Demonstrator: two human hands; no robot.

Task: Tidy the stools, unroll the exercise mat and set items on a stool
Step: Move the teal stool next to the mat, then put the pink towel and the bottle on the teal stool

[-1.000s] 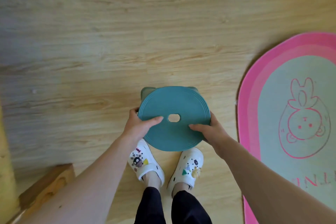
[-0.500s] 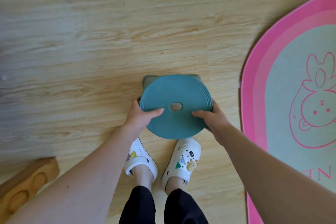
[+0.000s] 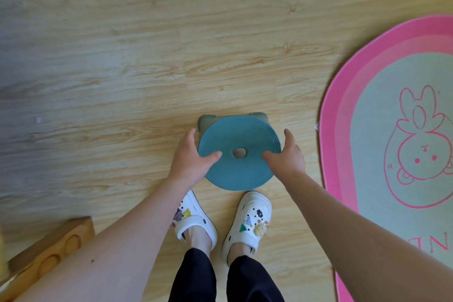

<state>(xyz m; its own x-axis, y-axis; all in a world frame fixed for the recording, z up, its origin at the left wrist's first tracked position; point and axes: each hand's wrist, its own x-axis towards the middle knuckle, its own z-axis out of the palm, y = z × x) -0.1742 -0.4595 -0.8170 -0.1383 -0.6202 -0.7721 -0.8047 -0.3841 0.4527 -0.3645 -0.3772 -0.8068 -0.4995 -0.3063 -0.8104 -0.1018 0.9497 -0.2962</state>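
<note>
Light wood-plank floor (image 3: 122, 56) all round. Nearest, down-left of grip: chunky wooden block with round hollows (image 3: 49, 250). White foam clogs with charms (image 3: 250, 216) just behind grip. Left hand (image 3: 188, 159) and right hand (image 3: 286, 157) clamp opposite rims of round teal plastic stool (image 3: 240, 171), thumbs on top, fingers down sides. Two-sided hold for level seat, I guess. Pink-bordered oval rug (image 3: 335, 130) off right, apart.

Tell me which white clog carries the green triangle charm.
The clog on the person's right foot, nearer the pink rug; the left clog shows a yellow triangle instead.
</note>
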